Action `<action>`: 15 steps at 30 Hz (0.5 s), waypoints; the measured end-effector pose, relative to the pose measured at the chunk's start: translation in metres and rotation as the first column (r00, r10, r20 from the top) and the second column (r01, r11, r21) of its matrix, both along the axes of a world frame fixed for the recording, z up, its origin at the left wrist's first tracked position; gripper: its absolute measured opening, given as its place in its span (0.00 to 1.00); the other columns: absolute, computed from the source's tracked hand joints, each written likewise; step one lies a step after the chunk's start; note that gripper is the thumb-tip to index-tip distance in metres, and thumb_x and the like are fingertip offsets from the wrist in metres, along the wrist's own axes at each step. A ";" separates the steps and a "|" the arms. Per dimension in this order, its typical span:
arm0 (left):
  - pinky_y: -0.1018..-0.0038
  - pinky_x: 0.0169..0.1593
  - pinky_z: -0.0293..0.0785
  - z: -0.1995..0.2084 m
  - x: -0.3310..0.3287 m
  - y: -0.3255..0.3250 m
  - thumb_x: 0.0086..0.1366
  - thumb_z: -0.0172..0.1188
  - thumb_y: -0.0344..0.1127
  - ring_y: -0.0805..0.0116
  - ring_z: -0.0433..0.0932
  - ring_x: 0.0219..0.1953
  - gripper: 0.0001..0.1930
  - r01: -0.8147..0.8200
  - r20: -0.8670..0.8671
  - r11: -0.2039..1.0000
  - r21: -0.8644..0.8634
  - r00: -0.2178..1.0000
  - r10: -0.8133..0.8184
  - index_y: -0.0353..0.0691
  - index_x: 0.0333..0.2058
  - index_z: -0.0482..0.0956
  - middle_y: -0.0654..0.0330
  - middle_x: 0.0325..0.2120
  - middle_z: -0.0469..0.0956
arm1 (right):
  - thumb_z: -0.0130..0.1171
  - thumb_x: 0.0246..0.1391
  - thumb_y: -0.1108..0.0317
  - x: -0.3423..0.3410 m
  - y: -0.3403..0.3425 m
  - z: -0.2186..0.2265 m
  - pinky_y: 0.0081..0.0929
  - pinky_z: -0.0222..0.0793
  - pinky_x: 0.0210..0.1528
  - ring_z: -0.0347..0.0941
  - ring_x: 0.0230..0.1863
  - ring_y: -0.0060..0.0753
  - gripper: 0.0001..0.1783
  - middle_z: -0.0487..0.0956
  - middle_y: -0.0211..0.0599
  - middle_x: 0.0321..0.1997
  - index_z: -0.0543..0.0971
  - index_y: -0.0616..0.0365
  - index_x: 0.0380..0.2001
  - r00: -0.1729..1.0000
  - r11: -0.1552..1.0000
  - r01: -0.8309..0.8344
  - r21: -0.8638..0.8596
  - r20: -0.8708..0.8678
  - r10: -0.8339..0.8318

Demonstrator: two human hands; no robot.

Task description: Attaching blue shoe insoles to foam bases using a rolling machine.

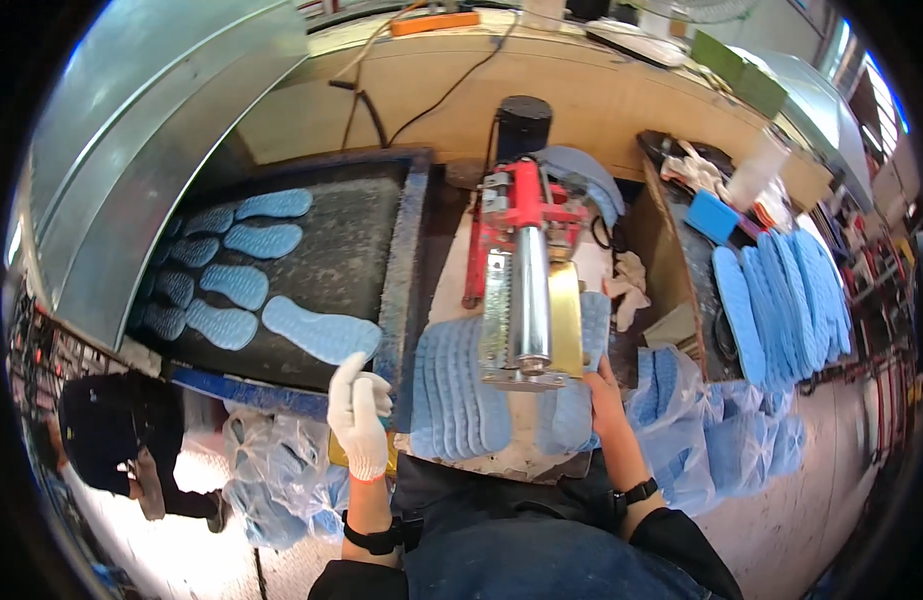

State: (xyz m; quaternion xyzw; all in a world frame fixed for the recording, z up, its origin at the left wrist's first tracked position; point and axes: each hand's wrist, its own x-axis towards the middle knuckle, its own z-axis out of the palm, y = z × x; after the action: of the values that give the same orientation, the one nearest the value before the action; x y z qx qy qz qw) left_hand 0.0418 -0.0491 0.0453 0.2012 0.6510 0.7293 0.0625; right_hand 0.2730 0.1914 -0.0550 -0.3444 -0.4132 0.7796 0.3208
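My left hand (359,418) wears a white knitted glove, fingers drawn together at the near end of a light blue insole (321,329) over the black bed. The fingertips meet that insole's edge and appear to pinch it. My bare right hand (608,402) is closed along the right side of a small stack of blue insoles (566,418), its fingers partly hidden. This stack reaches under a red machine with a metal roller (532,290) and a brass-coloured plate (564,315). Left of it, more overlapping insoles (461,390) lie on the pale worktop.
Several insoles (234,286) lie in rows on the black bed (351,225), beside a sheet-metal hood (171,130). At right, insoles stand in a row (781,305) near a blue box (712,217). Plastic bags of insoles (681,450) flank me. A person (121,430) is at left.
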 end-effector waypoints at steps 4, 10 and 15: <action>0.84 0.25 0.64 -0.016 -0.007 0.026 0.68 0.48 0.29 0.82 0.68 0.21 0.16 0.179 -0.003 0.967 -0.183 0.983 -0.183 0.31 0.52 0.74 0.63 0.26 0.77 | 0.52 0.54 0.74 0.004 0.001 -0.015 0.25 0.65 0.53 0.71 0.50 0.25 0.23 0.75 0.33 0.52 0.70 0.59 0.55 0.997 0.995 -0.035 0.089 0.073 0.028; 0.84 0.29 0.66 -0.014 -0.014 0.036 0.65 0.51 0.30 0.82 0.68 0.23 0.18 0.258 0.074 0.914 -0.314 0.966 -0.248 0.31 0.52 0.75 0.63 0.27 0.77 | 0.53 0.55 0.74 -0.002 -0.007 -0.016 0.23 0.64 0.53 0.69 0.50 0.23 0.21 0.75 0.32 0.51 0.70 0.59 0.54 0.989 0.967 -0.040 0.253 0.151 0.001; 0.84 0.30 0.66 -0.012 -0.009 0.035 0.65 0.52 0.30 0.82 0.68 0.24 0.17 0.231 0.063 0.912 -0.338 0.973 -0.223 0.31 0.51 0.76 0.64 0.28 0.77 | 0.52 0.55 0.76 0.000 -0.007 -0.003 0.23 0.64 0.53 0.69 0.49 0.22 0.24 0.75 0.30 0.49 0.69 0.58 0.57 0.991 0.980 0.101 0.168 0.067 -0.114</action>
State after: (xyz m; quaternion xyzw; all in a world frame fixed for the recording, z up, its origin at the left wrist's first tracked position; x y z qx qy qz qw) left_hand 0.0328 -0.0137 0.0334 0.2532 0.7396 0.5945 0.1884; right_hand 0.2735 0.1846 -0.0584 -0.3681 -0.4689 0.7105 0.3739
